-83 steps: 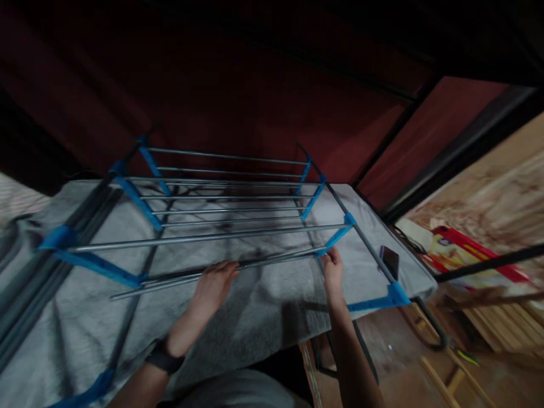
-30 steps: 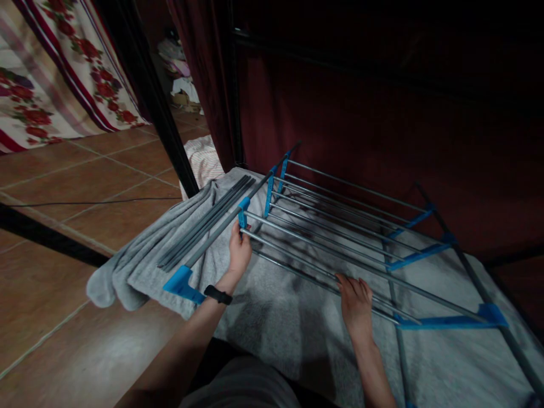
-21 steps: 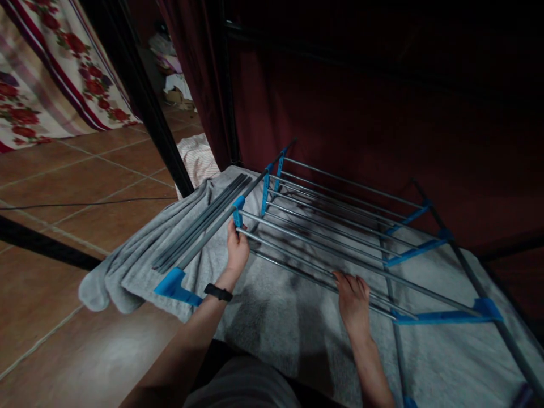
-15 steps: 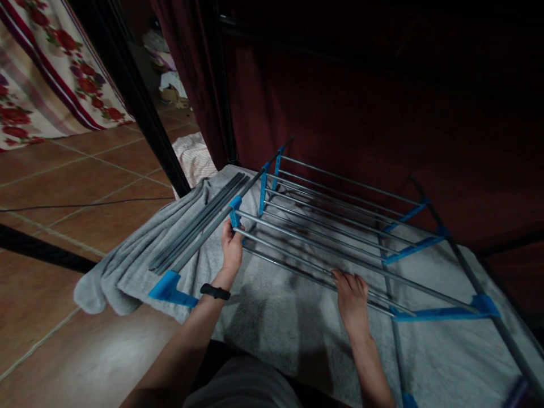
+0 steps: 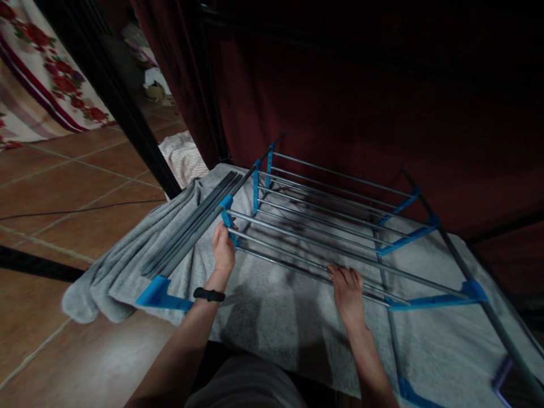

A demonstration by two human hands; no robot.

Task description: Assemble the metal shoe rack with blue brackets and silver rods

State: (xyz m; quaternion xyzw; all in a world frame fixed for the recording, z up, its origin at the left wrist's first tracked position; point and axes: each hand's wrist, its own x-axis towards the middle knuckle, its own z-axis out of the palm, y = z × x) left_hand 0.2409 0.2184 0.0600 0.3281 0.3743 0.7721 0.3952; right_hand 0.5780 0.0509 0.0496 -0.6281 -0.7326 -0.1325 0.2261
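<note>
Grey and thin, the rod [image 5: 280,248] clamped in the right hand's grip [image 5: 348,290] runs along the near side of the rack [image 5: 323,244] to a bracket [image 5: 226,215] that the left hand's grip [image 5: 223,252] clasps, over a blanket [image 5: 272,306] where tubes [image 5: 191,224] lie at the left.

The rack [image 5: 348,253] lies on a grey blanket [image 5: 272,309], with dark side tubes [image 5: 505,341], blue brackets [image 5: 255,190] and metal rods spanning between them. Near its front, a thin rod [image 5: 276,247] slants crosswise, its left end at the left bracket [image 5: 226,209], its right end over the right bracket [image 5: 437,302]; whether either end is seated is unclear. Just below runs another rod [image 5: 289,267].
</note>
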